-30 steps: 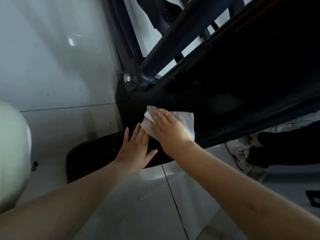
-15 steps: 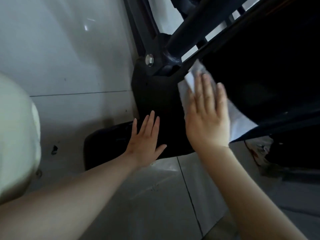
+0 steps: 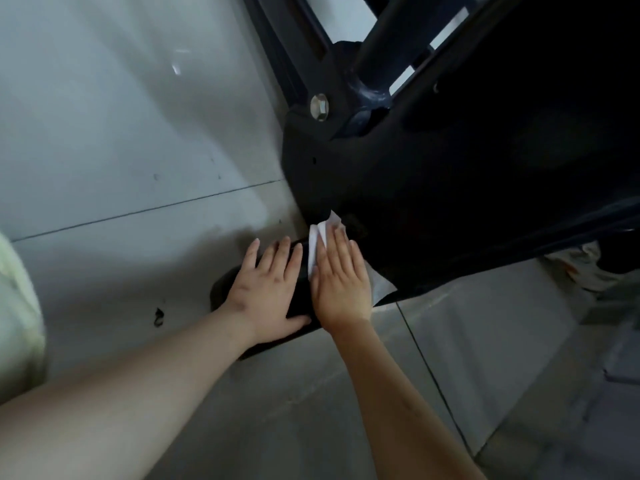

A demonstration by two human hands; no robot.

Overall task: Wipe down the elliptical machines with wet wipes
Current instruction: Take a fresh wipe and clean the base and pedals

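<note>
The right hand (image 3: 341,289) presses a white wet wipe (image 3: 320,237) flat-fingered against the elliptical's dark housing (image 3: 450,188) (low edge), left hand (image 3: 268,292) resting flat, fingers straight, beside it.

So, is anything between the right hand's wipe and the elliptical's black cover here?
Nothing visible. The right hand presses the wet wipe flat against the lower edge of the black cover. The left hand lies flat on the base just left of the wipe, blocking only a leftward stroke.

Right hand (image 3: 341,289) on wipe (image 3: 320,237), seemingly elliptical shroud (image 3: 450,168)
</note>
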